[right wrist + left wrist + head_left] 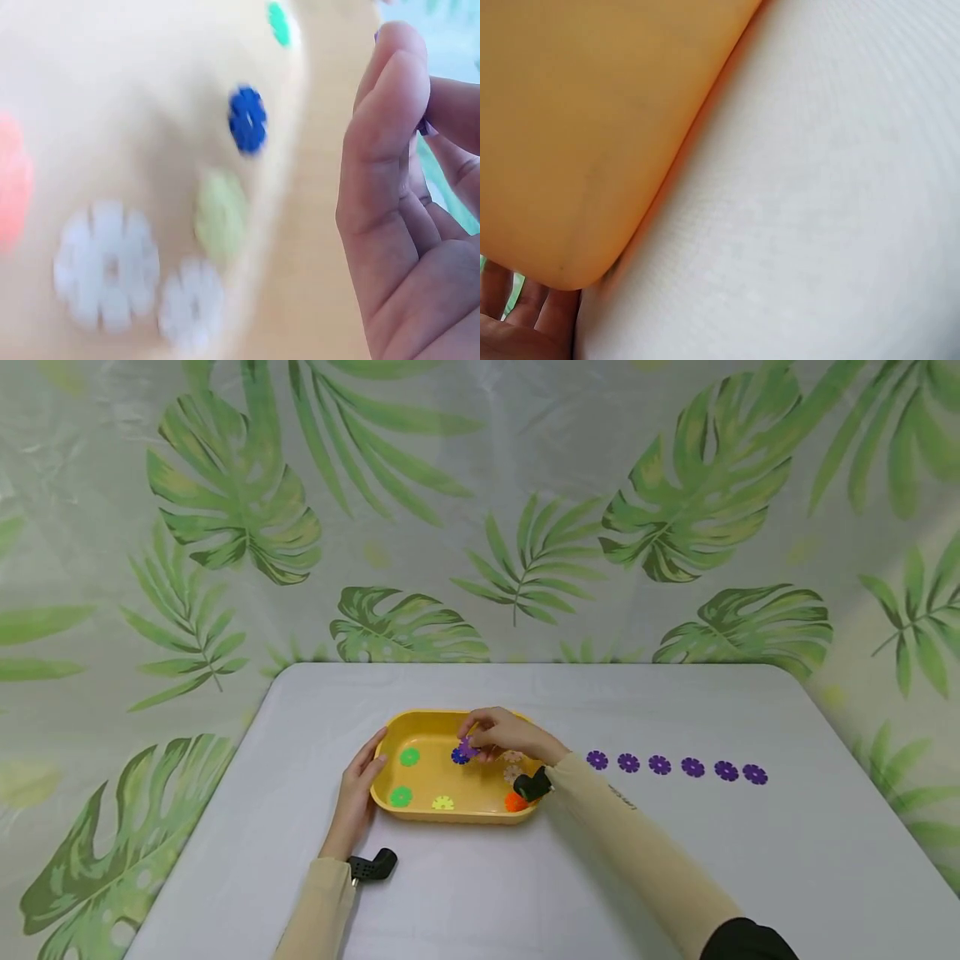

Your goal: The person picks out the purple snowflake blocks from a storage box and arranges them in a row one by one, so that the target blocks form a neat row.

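Observation:
A yellow tray (pixel 450 817) with rounded corners stands on the white table. My left hand (pixel 357 789) holds its left end, the thumb at the rim and the fingers along the outer wall; the left wrist view shows those fingers partly hidden behind the tray. Over the tray, my right hand (pixel 510 735) pinches a purple snowflake disc (pixel 468 747) between thumb and fingers. Only slivers of that disc show in the right wrist view. A dark blue snowflake disc (pixel 247 120) lies in the tray below this hand.
In the tray are also green discs (pixel 401 797), a yellow disc (pixel 443 803), an orange disc (pixel 515 802) and pale discs (pixel 107 266). Several purple discs (pixel 660 765) lie in a row on the table (pixel 675 852) to the right. A leaf-patterned curtain (pixel 525 468) hangs behind.

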{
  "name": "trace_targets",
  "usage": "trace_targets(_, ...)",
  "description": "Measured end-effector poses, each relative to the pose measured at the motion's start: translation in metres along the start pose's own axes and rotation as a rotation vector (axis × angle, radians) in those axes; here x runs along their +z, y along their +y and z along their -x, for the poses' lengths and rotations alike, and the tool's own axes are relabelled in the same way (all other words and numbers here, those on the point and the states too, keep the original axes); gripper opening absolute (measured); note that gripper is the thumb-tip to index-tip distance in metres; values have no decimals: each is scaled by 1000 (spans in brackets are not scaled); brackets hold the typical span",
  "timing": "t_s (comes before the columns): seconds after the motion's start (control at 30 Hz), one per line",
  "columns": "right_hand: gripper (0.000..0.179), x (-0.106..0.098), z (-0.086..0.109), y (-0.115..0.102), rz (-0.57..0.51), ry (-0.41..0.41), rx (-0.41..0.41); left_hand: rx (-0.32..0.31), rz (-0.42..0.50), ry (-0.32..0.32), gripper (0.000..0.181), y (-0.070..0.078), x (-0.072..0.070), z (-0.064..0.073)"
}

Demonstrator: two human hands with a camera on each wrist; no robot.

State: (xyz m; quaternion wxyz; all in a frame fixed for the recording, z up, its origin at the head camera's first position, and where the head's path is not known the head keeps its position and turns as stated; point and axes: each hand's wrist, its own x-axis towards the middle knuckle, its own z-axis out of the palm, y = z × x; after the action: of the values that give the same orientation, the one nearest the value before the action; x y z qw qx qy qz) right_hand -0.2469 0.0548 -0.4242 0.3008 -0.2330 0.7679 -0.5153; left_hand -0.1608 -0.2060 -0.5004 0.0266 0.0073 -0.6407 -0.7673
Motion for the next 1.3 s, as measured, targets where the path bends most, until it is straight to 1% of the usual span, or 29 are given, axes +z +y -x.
trace_targets(0.13, 25, -27, 23, 4, -23, 52, 20, 0, 8, -3, 45, -1, 0, -1)
trace_targets(0.27, 25, -55, 48, 15, -54, 117, 62, -1, 11, -11, 45, 0, 1, 0)
trace_targets(0.37, 28, -77, 69, 30, -59, 165, 82, -2, 13, -12, 45, 0, 1, 1)
trace_targets(0.5, 32, -105, 101, 54, -41, 240, 98, 1, 12, -9, 45, 0, 2, 1)
trace_targets(0.67, 36, -132, 147, 85, -65, 331, 105, 1, 9, -1, 44, 1, 2, 2)
trace_targets(0.87, 35, -158, 204, 121, -85, 440, 136, 4, 4, -3, 44, 1, 1, 2)
trace_targets(0.93, 32, -165, 221, 133, -99, 480, 152, 7, 12, -5, 44, 1, 1, 2)
trace_targets(1.07, 19, -176, 254, 153, -158, 555, 149, 7, 21, -7, 45, 2, 2, 2)
trace_targets(1.17, 15, -183, 276, 166, -181, 614, 144, 5, 22, -9, 45, 2, 2, 2)
trace_targets(1.3, 16, -188, 295, 179, -197, 713, 168, 1, 27, -9, 45, 3, 3, 2)
